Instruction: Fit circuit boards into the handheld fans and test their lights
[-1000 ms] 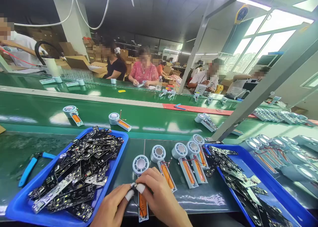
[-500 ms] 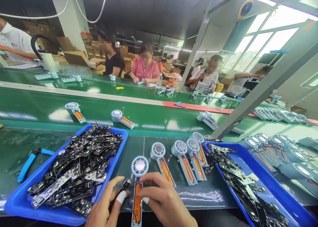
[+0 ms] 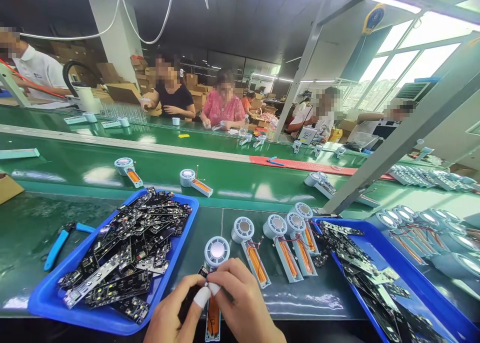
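Observation:
In front of me lies a light-blue device housing with a round slotted head (image 3: 217,252) and an orange battery (image 3: 213,317) in its long open handle. My left hand (image 3: 174,310) is closed on a narrow black circuit board (image 3: 203,271), mostly hidden behind the fingers. Over the handle, my right hand (image 3: 243,300) pinches a thin wire end against the board, its fingertips touching those of the left. The exact contact point is covered. White covers wrap a fingertip of each hand.
A blue tray (image 3: 41,305) heaped with circuit boards stands left, beside blue-handled pliers (image 3: 57,249). Several similar housings (image 3: 257,264) lie right, before another blue tray (image 3: 423,268) of boards. Beyond runs a green conveyor (image 3: 86,155) carrying housings. A slanted metal post (image 3: 360,175) rises right; co-workers sit opposite.
Both hands have come together over the handle, bringing the board to the wire at the right fingertips. The view has shifted slightly, and a pale-blue long part now shows on the conveyor at left.

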`<control>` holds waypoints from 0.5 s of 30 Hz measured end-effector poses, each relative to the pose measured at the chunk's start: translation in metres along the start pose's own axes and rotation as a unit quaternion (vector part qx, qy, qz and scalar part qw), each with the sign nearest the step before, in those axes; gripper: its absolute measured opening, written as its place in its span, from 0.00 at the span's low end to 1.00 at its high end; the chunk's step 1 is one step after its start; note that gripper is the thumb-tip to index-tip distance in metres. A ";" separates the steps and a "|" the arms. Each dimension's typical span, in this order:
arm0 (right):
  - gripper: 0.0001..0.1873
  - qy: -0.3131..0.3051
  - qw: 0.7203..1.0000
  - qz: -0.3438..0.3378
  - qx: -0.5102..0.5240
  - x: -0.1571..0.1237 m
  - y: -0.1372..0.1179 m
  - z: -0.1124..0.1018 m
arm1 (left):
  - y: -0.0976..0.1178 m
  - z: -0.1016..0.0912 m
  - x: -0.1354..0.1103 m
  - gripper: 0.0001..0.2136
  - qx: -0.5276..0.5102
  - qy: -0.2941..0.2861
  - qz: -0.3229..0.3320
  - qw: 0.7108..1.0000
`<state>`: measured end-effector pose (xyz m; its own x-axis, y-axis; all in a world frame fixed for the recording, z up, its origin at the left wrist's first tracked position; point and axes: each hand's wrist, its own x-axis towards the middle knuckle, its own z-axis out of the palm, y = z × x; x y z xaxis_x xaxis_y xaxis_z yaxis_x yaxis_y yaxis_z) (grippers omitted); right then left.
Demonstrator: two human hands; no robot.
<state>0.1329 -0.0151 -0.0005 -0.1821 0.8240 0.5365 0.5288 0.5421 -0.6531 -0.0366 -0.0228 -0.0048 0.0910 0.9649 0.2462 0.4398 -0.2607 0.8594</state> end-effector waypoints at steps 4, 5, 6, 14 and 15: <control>0.14 -0.019 0.997 -0.044 -0.055 -0.001 -0.001 0.000 | -0.007 -0.003 0.003 0.11 0.028 -0.040 0.037 0.998; 0.14 -0.028 0.996 -0.052 -0.065 -0.001 -0.001 0.000 | -0.008 -0.003 0.004 0.11 0.031 -0.048 0.041 0.998; 0.14 -0.036 0.995 -0.057 -0.072 -0.001 0.000 0.000 | -0.009 -0.003 0.004 0.11 0.031 -0.054 0.041 0.997; 0.13 0.001 0.997 -0.024 -0.078 0.003 -0.003 0.003 | -0.010 0.006 -0.004 0.15 -0.024 0.024 -0.041 0.999; 0.13 -0.006 0.995 -0.019 -0.095 0.005 -0.004 0.003 | -0.010 0.008 -0.006 0.16 -0.033 0.037 -0.053 0.997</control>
<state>0.1278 -0.0131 0.0032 -0.2146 0.8062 0.5514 0.6689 0.5327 -0.5185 -0.0344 -0.0257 -0.0189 -0.0195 0.9831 0.1819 0.3830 -0.1607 0.9097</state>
